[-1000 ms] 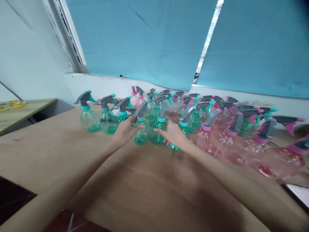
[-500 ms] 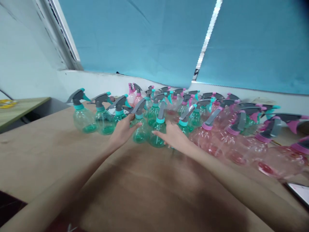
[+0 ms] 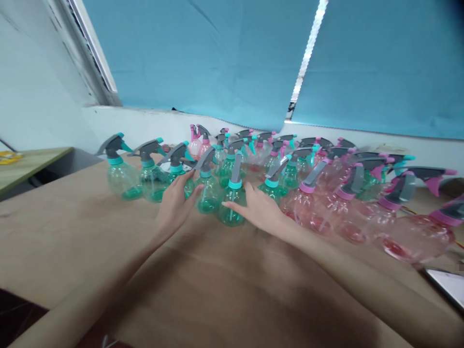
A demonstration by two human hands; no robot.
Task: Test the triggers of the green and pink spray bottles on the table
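Several green spray bottles with grey triggers stand in a cluster on the brown table [image 3: 72, 237]. My left hand [image 3: 175, 203] is open, its fingers spread against the front of a green spray bottle [image 3: 208, 191]. My right hand [image 3: 258, 209] is open too, with its fingers stretched out and touching another green spray bottle [image 3: 232, 203]. Neither hand is wrapped round a bottle. Pink spray bottles [image 3: 333, 203] fill the right side of the cluster.
A blue blind [image 3: 217, 53] covers the window behind the bottles. At the far left stands a second table [image 3: 25, 166] with a yellow thing on it. A white flat object [image 3: 447, 285] lies at the table's right edge.
Both hands have drawn slightly back toward me along the front of the green bottles. The view has shifted a little to the right and down.
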